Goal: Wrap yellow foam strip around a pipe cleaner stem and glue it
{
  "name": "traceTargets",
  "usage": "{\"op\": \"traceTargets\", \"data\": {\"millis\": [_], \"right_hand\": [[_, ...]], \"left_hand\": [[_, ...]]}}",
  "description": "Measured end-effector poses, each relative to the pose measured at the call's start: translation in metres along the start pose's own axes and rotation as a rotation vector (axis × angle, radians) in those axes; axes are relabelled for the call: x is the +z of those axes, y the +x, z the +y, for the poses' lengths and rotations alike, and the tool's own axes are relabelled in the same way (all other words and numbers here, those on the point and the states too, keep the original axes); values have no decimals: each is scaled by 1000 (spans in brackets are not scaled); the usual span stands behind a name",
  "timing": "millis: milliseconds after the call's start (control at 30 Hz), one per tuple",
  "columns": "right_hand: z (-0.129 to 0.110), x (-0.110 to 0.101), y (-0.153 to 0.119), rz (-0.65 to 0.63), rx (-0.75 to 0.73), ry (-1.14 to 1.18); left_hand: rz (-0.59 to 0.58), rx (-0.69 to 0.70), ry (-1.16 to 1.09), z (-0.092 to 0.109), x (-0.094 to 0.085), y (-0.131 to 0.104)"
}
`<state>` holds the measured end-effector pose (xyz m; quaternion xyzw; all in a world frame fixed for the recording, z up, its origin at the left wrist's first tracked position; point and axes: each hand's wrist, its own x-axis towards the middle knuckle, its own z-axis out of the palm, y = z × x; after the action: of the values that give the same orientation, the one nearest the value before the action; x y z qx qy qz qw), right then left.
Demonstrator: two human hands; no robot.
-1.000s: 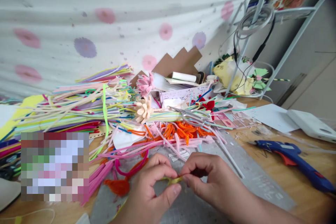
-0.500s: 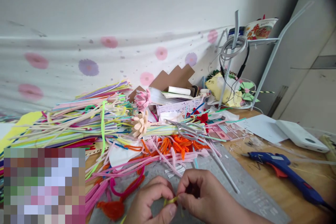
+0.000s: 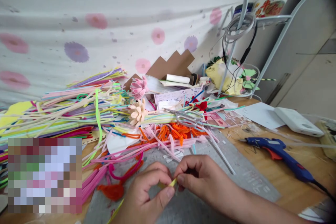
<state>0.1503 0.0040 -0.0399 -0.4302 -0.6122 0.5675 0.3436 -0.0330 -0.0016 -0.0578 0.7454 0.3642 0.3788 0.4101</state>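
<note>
My left hand (image 3: 151, 189) and my right hand (image 3: 203, 178) meet fingertip to fingertip over a grey cutting mat (image 3: 231, 199). Between them, a short stretch of yellow pipe cleaner (image 3: 173, 182) is pinched by thumb and forefinger on each side. A yellow length also shows beside my left wrist, at the lower edge. The fingers hide most of the piece, so its full shape cannot be made out. Left of my hands lies an orange fuzzy piece (image 3: 112, 191) with a magenta pipe cleaner (image 3: 126, 177) curving above it.
Bundles of coloured pipe cleaners (image 3: 65, 112) cover the left. Scissors (image 3: 187, 118) rest behind the hands, near a beige flower (image 3: 137, 112) and orange coils (image 3: 164, 132). A blue glue gun (image 3: 280, 154) lies right, its cord trailing. A white wire rack (image 3: 275, 52) stands behind.
The view has tilted down a little, so the table things appear higher. Both hands keep their pinch, and the yellow piece between the fingertips has turned and shows straighter.
</note>
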Motion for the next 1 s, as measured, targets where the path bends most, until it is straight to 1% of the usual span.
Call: {"op": "traceTargets", "data": {"millis": [133,333,500,633,800,1000], "right_hand": [[-1,-1,-1,0,42,-11],[0,0,1,-7,86,42],[1,1,-1,-22,94,105],[1,0,-1,-23,126,160],[3,-5,1,-133,115,322],[5,-8,0,-192,124,454]], "left_hand": [[-15,-20,1,5,1,1],[-12,-33,-8,9,2,1],[-11,-20,-3,9,1,0],[-20,-34,-17,9,0,-1],[-16,-67,-109,8,-1,0],[7,-123,-204,6,-1,0]]}}
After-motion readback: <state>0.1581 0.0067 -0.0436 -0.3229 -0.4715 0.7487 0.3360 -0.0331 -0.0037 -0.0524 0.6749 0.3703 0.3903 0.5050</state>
